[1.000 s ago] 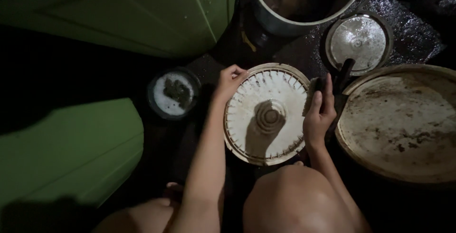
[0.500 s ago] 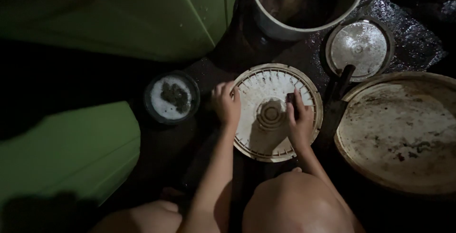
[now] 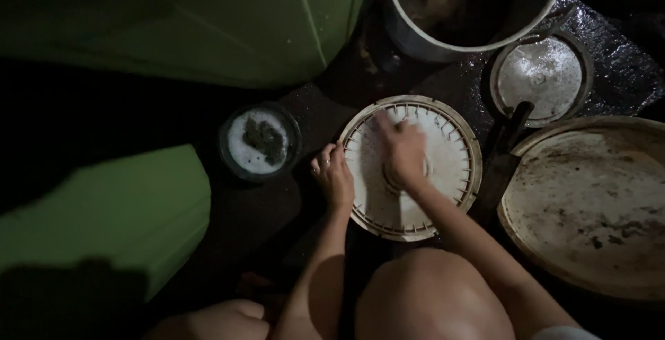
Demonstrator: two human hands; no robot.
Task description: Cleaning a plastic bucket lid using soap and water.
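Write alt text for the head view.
A right hand presses flat on a round white ribbed lid while the left hand grips its rim. Around it on wet dark ground: a soapy bowl, a pot, two more lids.

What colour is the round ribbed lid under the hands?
Off-white round ribbed lid, seen in the head view.

Ribbed lid (image 3: pixel 443 173) centre; small bowl (image 3: pixel 261 143) left; pot (image 3: pixel 471 7) behind; large lid (image 3: pixel 589 208) right, small lid (image 3: pixel 542 76) behind it.
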